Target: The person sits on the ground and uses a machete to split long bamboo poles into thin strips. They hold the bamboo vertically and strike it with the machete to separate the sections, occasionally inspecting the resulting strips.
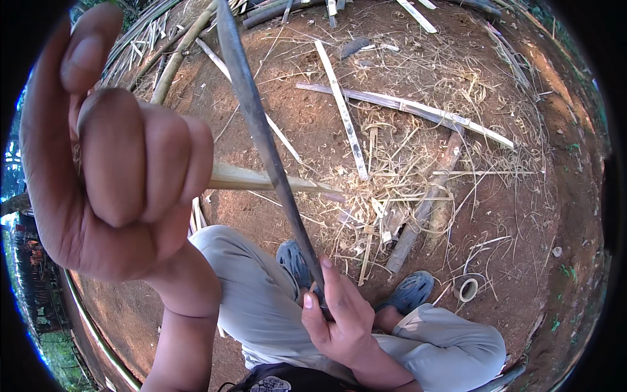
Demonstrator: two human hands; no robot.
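Observation:
My left hand [117, 150] is raised close to the camera in a fist, thumb up. A pale split bamboo piece [261, 178] sticks out of it to the right. My right hand [339, 320] is low, above my knees, and grips the bottom end of a long dark narrow strip [261, 130]. The strip runs up and to the left out of the top of the view and crosses in front of the pale piece. Whether it is a blade or a bamboo strip, I cannot tell.
I sit over bare reddish earth, in grey trousers [261, 300] and grey clogs [411, 291]. Split bamboo slats [343, 111], dry shavings [405, 163] and a short log [421, 215] lie ahead. A small tape roll [467, 289] is on the right, bamboo poles [173, 59] at the top left.

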